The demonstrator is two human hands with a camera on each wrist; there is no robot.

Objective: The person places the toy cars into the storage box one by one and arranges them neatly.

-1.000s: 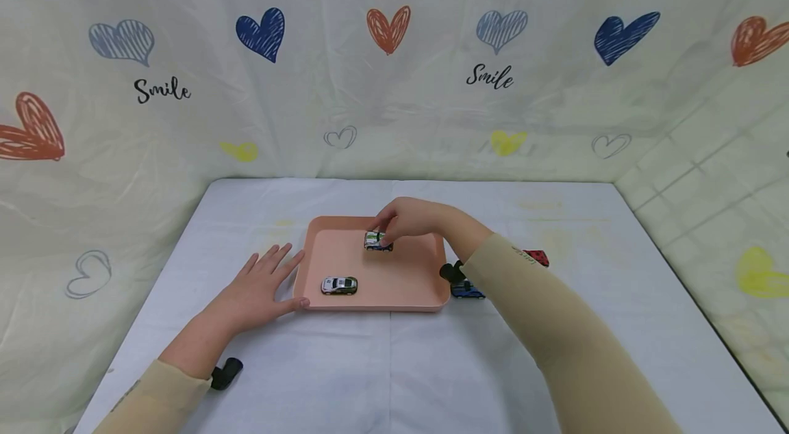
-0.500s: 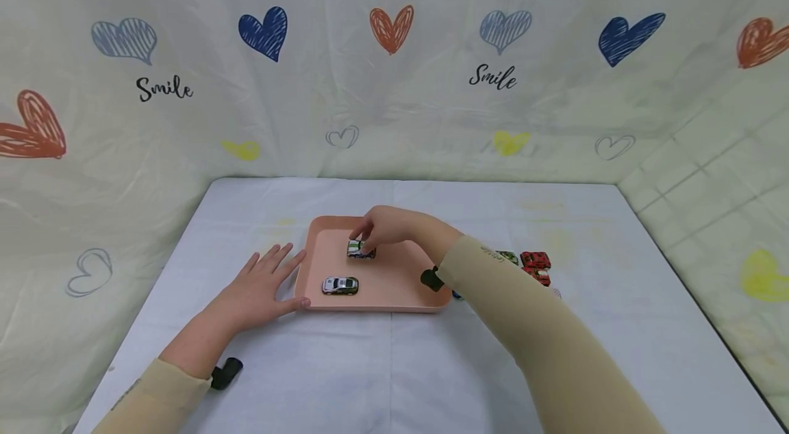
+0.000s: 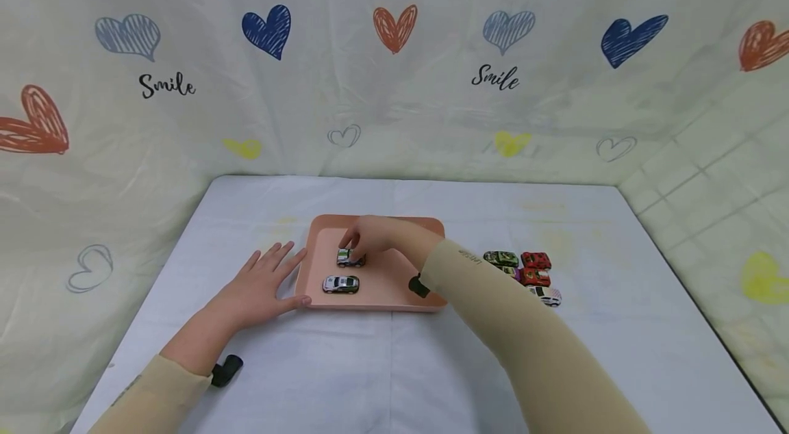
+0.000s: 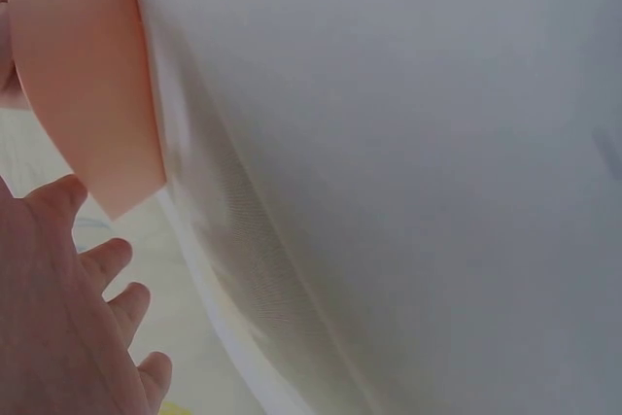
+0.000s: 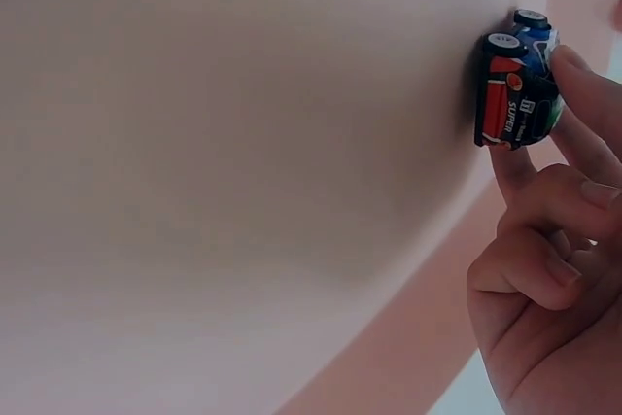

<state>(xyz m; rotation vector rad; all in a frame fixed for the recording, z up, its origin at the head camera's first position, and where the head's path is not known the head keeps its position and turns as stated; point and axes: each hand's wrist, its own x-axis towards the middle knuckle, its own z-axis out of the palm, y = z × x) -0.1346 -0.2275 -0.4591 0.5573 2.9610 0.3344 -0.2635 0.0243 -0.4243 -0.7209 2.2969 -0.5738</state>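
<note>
A pink tray lies on the white-covered table. My right hand reaches into it and pinches a small toy car between thumb and fingers. In the right wrist view that toy car shows a red rear end with "SUPER" on it, close to the tray floor. Whether its wheels touch the floor I cannot tell. Just in front of it sits a silver toy car in the tray's left part. My left hand lies with spread fingers at the tray's left side, its thumb touching the near-left corner.
Right of the tray stands a group of toy cars: a green one, two red ones and a white one, others partly behind my right sleeve. A cloth wall with hearts rises behind the table.
My right hand has moved left and nearer with the pinched toy car, bringing it close behind the silver one. More cars at the right have come into sight. The left hand stays put.
</note>
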